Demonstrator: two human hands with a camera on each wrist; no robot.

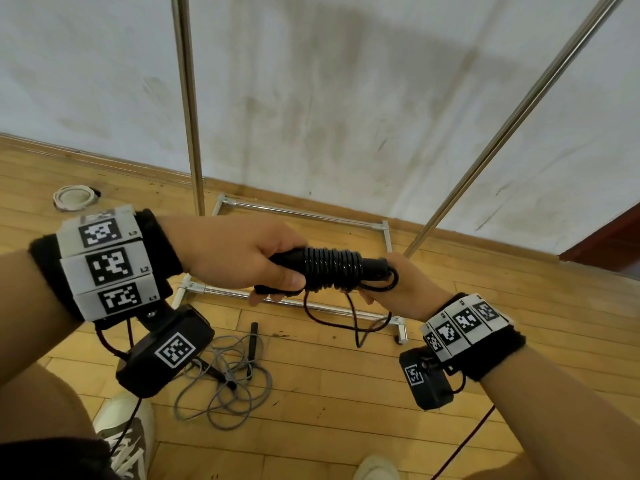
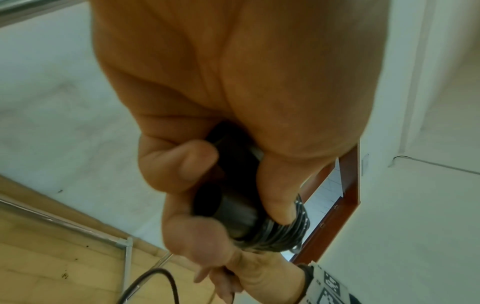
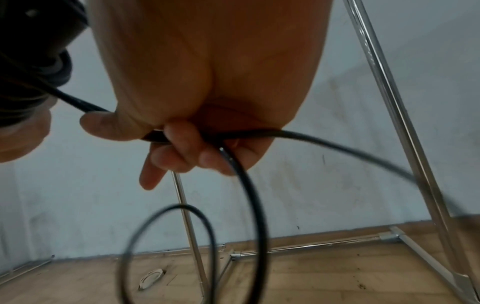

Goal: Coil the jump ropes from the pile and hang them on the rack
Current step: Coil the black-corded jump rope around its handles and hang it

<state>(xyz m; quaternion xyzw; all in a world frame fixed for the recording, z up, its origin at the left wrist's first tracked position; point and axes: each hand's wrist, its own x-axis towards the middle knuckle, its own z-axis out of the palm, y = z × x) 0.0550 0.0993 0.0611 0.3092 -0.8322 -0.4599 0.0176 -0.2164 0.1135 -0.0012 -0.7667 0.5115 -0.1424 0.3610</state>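
Black rope (image 1: pixel 332 268) mostly wound; our left hand (image 1: pixel 239 254) grips its handles, right hand (image 1: pixel 398 289) pinches the tail. Grey rope (image 1: pixel 225 382) and rack (image 1: pixel 188 98) still wait.

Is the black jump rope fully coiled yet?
Partly. Turns wrap the black jump rope handles, but loose cord loops hang from the right hand.

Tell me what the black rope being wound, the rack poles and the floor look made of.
Black rope: glossy smooth cord, probably plastic-coated; highlights glint on the coils. Rack poles: polished metal, likely chromed steel, with mirror-like streaks. Floor: wooden boards, visible grain and plank seams.
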